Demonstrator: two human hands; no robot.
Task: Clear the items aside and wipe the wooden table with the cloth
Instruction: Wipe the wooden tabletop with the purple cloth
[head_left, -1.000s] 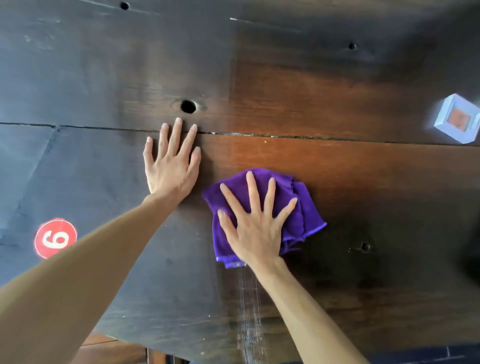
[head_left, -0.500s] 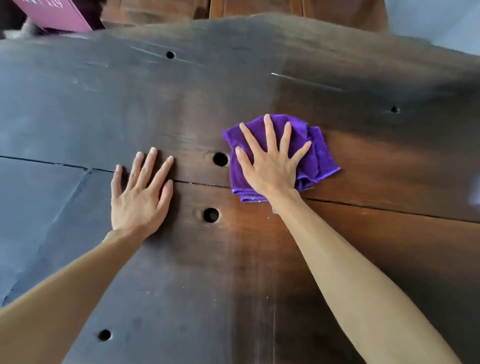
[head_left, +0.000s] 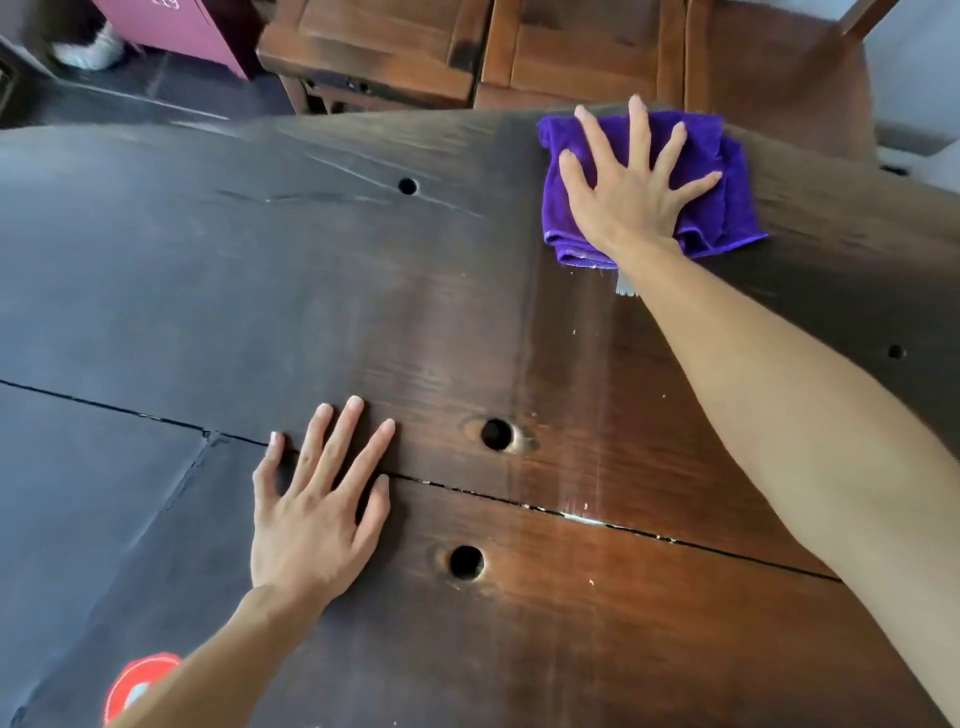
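Note:
A folded purple cloth (head_left: 727, 171) lies on the dark wooden table (head_left: 260, 291) at its far edge, right of centre. My right hand (head_left: 631, 192) presses flat on top of the cloth with fingers spread. My left hand (head_left: 317, 504) rests flat on the bare wood nearer to me, fingers apart, across a long crack between two planks. It holds nothing. A streaky trail runs down the wood from the cloth toward me.
Round holes (head_left: 496, 434) dot the tabletop. A red round sticker (head_left: 137, 686) shows at the near left, partly under my forearm. Beyond the far edge stand wooden chairs (head_left: 395, 57) and a pink box (head_left: 176, 23) on the floor.
My right hand has pushed the cloth away from me, from the middle of the table up to its far edge. My left hand stays flat on the wood in about the same place.

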